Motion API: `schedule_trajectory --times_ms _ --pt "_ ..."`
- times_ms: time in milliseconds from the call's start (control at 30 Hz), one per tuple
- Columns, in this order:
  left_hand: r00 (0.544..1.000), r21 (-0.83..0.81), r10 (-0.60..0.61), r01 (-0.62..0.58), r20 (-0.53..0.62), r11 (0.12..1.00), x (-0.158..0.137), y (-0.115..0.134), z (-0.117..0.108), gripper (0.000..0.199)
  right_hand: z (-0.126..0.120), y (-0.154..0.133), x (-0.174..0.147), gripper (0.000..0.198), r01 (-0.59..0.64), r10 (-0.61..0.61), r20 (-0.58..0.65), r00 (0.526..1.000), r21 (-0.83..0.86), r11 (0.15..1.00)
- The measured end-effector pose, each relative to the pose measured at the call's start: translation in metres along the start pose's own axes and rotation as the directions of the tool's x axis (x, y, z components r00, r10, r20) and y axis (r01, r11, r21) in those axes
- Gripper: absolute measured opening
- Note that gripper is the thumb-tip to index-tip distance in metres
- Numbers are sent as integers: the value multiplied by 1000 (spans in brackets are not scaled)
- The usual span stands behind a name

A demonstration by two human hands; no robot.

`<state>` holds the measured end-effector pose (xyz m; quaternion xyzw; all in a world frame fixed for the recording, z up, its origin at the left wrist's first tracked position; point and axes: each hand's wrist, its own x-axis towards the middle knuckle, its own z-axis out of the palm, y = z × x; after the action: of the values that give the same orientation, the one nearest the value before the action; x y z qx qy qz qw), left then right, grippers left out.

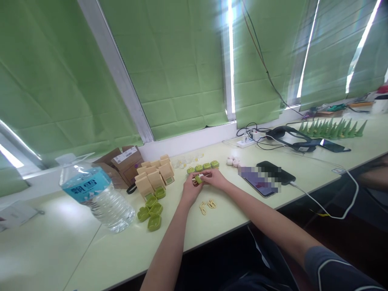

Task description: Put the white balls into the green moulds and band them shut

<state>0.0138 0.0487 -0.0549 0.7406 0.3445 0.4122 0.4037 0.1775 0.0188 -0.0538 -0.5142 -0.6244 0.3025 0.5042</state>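
Observation:
Between my two hands is a small green box-shaped piece (198, 179) with a whitish bit on its top. My left hand (190, 190) has its fingers closed around the piece's left side. From the right, the fingertips of my right hand (216, 178) pinch it. Just beyond my hands, several similar green boxes with lids (206, 166) stand in a row. Two yellowish cord loops (211, 204) lie on the table near my wrists. Left of my hands sit several open green cups (154, 222), some shaped like flowers. Pale pink-white blocks (233, 162) are clustered to the right.
Beige cards (154, 173) stand behind the cups, with clear pieces (184, 161) beyond. At left are a large water bottle (103, 198) and a cardboard box (127, 163). Two phones (275, 173), a white cable (329, 214), a headset (291, 137) and green cones (336, 128) occupy the right.

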Motion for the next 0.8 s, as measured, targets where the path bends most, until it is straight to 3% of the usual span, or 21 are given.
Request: schedule_trajectory --times_ms 300,433,567,667,800 --pt "999 -70 -22 24 29 997 3 -3 -1 53 1 -5 1 27 37 -50 -64 997 -185 982" --pt "999 -120 -38 41 22 992 8 -4 -3 37 -1 -3 2 29 113 -133 -95 987 -189 975" --pt "996 45 -57 60 -69 997 8 -3 -4 34 0 -1 2 31 261 -281 -38 959 -265 928" --pt "998 145 -19 28 -63 989 5 0 -5 34 1 -4 0 32 357 -370 33 929 -355 864" --pt "998 208 35 -25 -46 978 3 1 -7 31 1 -8 -1 30 379 -392 65 918 -439 814"
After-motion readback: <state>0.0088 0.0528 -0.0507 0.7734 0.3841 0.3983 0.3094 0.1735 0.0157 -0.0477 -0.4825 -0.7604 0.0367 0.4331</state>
